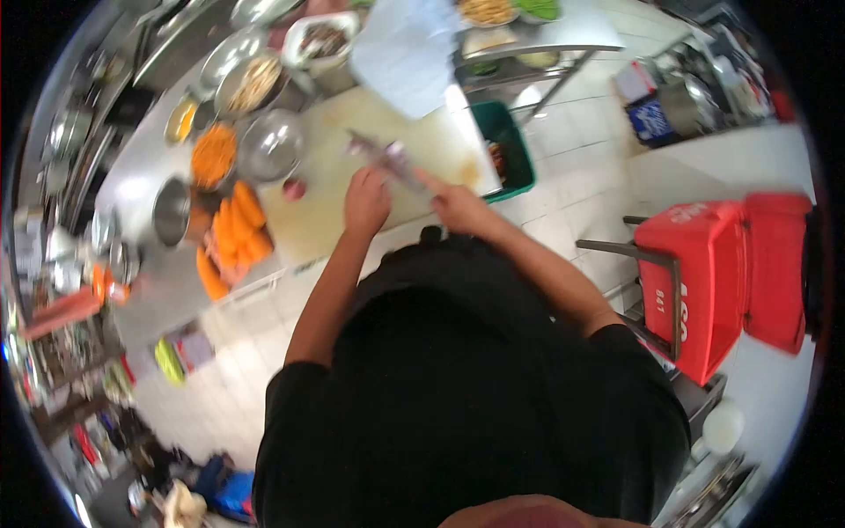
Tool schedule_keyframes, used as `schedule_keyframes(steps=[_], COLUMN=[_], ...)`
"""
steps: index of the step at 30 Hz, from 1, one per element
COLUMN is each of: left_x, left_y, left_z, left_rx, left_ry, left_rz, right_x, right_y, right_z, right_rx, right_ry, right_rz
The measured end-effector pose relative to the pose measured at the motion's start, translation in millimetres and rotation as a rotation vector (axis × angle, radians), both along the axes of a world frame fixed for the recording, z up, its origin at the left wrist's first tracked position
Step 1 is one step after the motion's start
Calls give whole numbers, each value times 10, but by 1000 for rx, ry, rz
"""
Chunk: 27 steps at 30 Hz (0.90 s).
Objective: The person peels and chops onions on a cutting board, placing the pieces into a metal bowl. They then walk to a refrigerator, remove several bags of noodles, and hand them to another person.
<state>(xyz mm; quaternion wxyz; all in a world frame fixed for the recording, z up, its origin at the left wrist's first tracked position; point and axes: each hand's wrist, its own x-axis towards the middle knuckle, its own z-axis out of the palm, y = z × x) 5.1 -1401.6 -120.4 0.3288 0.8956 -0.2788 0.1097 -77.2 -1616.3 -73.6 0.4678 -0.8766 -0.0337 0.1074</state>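
My right hand (462, 211) is closed on a knife (409, 177), whose blurred blade points up and left over the pale cutting board (339, 189). Beside the blade, my left hand (367, 202) has its fingers curled down at cut red onion (359, 145); the spot under the fingertips is smeared and partly hidden. A purple-white onion piece (396, 152) lies on the far side of the blade. To the left on the board rests a small round red onion (293, 188).
Left of the board stand a steel bowl (271, 146), shredded carrot (214, 156) and several peeled carrots (238, 227). A plastic sheet (405, 53) covers the board's far end. Right of it is a green bin (519, 150); farther right, a red bin (695, 277).
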Motion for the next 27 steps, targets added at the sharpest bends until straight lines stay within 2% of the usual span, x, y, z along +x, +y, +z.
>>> schedule_keyframes(steps=[2, 4, 7, 10, 13, 14, 19, 22, 24, 26, 27], left_x=[-6, 22, 109, 271, 442, 497, 641, 777, 875, 899, 843], left_y=[43, 75, -103, -349, -491, -528, -572, -520, -472, -339, -257], left_z=[-4, -55, 145, 253, 200, 181, 107, 2, -89, -39, 96], left_rx=[55, 34, 18, -19, 135, 152, 191, 145, -2, -218, -280], left_ry=[101, 12, -62, -69, 16, 6, 2, 120, 148, 278, 269], left_rz=[-5, -1, 0, -94, -172, -161, -72, 27, 102, 183, 275], right_x=[7, -14, -59, -105, -165, -165, -193, -223, -214, -219, -256], right_y=[-117, -262, -424, -542, -614, -643, -743, -789, -841, -859, -822], right_z=[311, 501, 440, 390, 219, 132, 395, 257, 28, -186, -162], right_rx=[-31, -91, -107, -81, -97, -106, -76, -74, -92, -137, -76], right_ry=[47, 53, 22, -4, -71, -109, 24, 5, -61, 21, -44], right_rz=[-23, -30, -69, -109, -132, -140, -167, -195, -172, -145, -108])
